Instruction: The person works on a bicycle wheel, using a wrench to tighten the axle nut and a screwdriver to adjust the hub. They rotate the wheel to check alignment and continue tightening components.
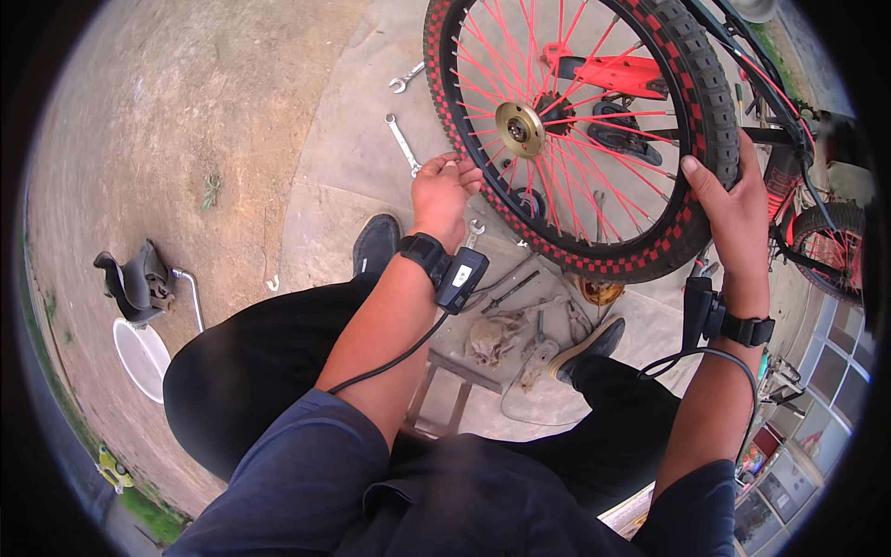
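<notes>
A bicycle wheel with red spokes, a brass-coloured hub (520,129) and a black tyre (634,260) checkered in red fills the upper right. My right hand (729,195) grips the tyre's right side, thumb on its near face. At the tyre's left edge my left hand (441,190) has its fingers curled; whether they hold anything small is unclear. A wrench (404,144) lies just beyond that hand, another (401,84) farther off. Below the wheel, a low stand (445,371) bears a rod (510,290), dirty rags (492,339) and other small items. Both wrists wear strapped devices with cables.
The bike frame (778,88) and its other wheel (826,246) are at the right. On the ground at left are a dark curved part (130,283) and a white basin (139,362). My knees and shoes flank the stand. Shelves and a glazed front line the far right.
</notes>
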`<state>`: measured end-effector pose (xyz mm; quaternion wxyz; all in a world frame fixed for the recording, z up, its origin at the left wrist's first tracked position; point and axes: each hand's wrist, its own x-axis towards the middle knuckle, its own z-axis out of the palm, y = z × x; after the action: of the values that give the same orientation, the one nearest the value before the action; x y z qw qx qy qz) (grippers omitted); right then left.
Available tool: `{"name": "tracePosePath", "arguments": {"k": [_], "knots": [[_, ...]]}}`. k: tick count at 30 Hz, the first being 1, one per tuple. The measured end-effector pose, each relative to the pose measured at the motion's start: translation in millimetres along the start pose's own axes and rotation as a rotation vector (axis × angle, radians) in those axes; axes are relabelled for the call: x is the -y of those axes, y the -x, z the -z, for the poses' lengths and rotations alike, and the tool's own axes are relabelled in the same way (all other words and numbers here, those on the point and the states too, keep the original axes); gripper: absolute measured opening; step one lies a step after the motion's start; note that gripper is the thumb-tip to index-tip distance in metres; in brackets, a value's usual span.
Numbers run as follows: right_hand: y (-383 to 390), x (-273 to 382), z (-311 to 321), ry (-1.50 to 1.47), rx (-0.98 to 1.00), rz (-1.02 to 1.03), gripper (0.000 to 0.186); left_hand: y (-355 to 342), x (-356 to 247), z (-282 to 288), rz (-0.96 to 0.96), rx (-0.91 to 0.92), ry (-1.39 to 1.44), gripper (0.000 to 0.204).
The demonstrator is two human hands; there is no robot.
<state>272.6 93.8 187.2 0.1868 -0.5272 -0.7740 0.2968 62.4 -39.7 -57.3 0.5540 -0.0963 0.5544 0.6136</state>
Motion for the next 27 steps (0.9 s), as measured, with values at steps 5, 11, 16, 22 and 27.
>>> {"name": "tracePosePath", "arguments": {"k": [5, 11, 16, 22, 27], "knots": [[37, -28, -17, -0.045, -0.185, 0.065, 0.094, -2, -1, 3, 0.001, -0.002, 0.001, 0.031], [115, -74, -72, -0.180, -0.328, -0.161, 0.074, -4, -3, 4, 0.007, 0.010, 0.004, 0.031], [115, -72, -70, -0.220, -0.268, -0.197, 0.055, -2, -5, 2, -0.013, -0.028, 0.023, 0.028], [108, -61, -45, -0.188, -0.210, -0.191, 0.049, -2, -5, 0, -0.017, -0.037, 0.004, 0.026], [88, -41, -28, -0.164, -0.153, -0.185, 0.047, -2, 0, 4, 0.011, 0.005, -0.020, 0.029]]}}
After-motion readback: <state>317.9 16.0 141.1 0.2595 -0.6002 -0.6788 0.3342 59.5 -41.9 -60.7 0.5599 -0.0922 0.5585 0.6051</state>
